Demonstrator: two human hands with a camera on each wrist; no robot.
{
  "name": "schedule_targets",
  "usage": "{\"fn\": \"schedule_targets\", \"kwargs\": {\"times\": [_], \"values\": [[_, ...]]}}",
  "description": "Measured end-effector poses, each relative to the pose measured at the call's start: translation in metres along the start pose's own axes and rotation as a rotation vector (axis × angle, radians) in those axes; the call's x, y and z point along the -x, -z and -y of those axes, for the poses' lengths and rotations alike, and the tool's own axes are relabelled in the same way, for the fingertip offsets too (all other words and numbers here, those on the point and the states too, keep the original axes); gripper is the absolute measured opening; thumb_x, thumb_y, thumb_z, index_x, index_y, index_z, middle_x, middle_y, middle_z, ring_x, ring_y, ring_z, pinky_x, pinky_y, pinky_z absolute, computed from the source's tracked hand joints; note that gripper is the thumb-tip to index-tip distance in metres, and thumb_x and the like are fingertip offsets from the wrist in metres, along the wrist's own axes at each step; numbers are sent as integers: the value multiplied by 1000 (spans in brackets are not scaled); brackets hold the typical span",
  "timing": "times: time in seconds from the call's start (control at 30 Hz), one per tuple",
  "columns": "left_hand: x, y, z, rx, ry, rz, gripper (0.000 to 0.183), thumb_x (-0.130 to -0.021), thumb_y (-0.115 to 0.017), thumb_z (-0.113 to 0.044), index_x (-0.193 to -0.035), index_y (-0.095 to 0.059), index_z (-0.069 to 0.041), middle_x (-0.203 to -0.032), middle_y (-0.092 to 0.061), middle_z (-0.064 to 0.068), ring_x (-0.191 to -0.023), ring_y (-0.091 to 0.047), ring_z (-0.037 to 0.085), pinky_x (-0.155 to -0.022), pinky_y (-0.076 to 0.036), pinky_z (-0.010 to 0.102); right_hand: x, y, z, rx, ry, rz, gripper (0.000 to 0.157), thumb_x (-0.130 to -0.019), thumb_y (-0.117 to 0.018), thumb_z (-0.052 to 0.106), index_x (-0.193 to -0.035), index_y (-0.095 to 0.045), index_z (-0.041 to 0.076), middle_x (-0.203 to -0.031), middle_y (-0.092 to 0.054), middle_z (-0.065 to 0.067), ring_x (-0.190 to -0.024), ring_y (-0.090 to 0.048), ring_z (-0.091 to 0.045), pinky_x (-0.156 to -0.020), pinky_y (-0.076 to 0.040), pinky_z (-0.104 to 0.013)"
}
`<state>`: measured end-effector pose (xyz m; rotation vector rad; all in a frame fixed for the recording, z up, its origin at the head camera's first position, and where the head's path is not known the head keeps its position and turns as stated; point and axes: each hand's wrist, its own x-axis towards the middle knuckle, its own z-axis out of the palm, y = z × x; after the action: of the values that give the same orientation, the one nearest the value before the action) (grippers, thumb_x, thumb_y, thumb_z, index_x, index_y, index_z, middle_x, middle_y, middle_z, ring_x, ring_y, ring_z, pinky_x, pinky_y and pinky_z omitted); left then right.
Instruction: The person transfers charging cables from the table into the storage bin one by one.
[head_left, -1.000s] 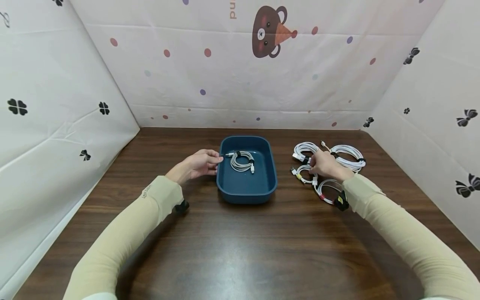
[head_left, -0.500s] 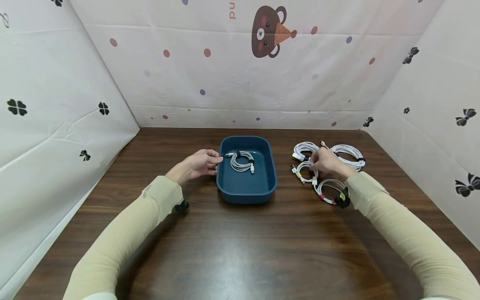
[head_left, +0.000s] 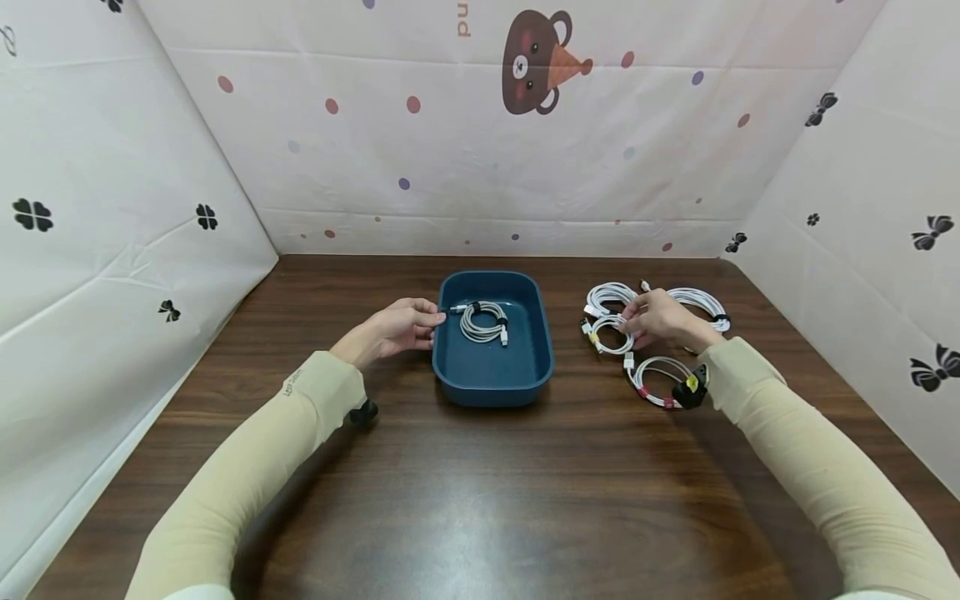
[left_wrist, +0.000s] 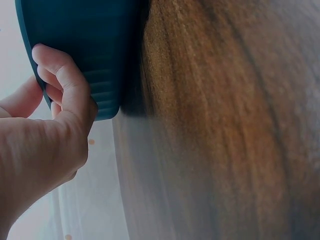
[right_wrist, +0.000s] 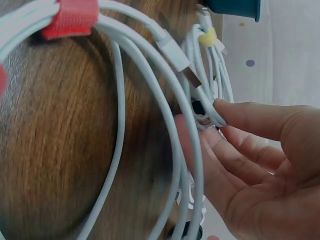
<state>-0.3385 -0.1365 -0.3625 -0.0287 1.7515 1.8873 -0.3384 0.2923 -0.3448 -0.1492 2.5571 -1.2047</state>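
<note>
My left hand (head_left: 397, 327) pinches the left rim of a dark blue plastic bin (head_left: 493, 397), thumb over the edge and fingers against the outer wall in the left wrist view. Inside the bin lies a coiled grey-white charging cable (head_left: 478, 337) with black ties. Over on the right, my right hand (head_left: 663, 321) pinches a small coiled white cable (head_left: 617, 351) between thumb and fingers. A yellow tie (right_wrist: 208, 37) wraps that coil. Nearer the right wrist camera is a white cable coil with red ties (right_wrist: 165, 80), its USB plug close to the pinching fingers.
Two larger white cable coils lie behind the right hand: one at the left (head_left: 611, 293), another with a black tie at the right (head_left: 705, 302), partly hidden by the hand. Patterned white sheets (head_left: 345, 150) enclose the brown wooden table (head_left: 465, 483).
My right hand has shifted slightly right, and the yellow-tied cable has moved a little away from the red-tied one. The left hand and bin stay in place.
</note>
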Motion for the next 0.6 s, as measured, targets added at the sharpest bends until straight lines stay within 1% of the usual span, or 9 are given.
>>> {"fn": "schedule_targets", "kwargs": {"times": [0.2,0.4,0.6], "values": [[1,0,0,-3,1,3,8,-98,-54,-9,-100,-46,-8,-81,-54,6,-68,-53,16,-66,-51,30,-3,1,3,-53,-1,5,29,-90,-63,0,-111,-50,-16,-83,-67,-8,-65,-63,-13,-71,-60,-38],[1,0,0,3,6,-1,8,-98,-54,-10,-100,-46,-8,-82,-54,6,-68,-53,16,-67,-51,30,-6,1,11,-91,29,7,30,-89,-63,-1,-110,-50,-17,-80,-67,-4,-62,-61,-11,-70,-60,-38],[0,1,1,14,8,2,9,-98,-54,-11,-102,-46,-9,-85,-54,6,-69,-54,16,-68,-51,30,-10,0,21,-89,27,-1,29,-89,-63,-1,-110,-50,-16,-78,-67,-1,-63,-64,-10,-71,-59,-39]]}}
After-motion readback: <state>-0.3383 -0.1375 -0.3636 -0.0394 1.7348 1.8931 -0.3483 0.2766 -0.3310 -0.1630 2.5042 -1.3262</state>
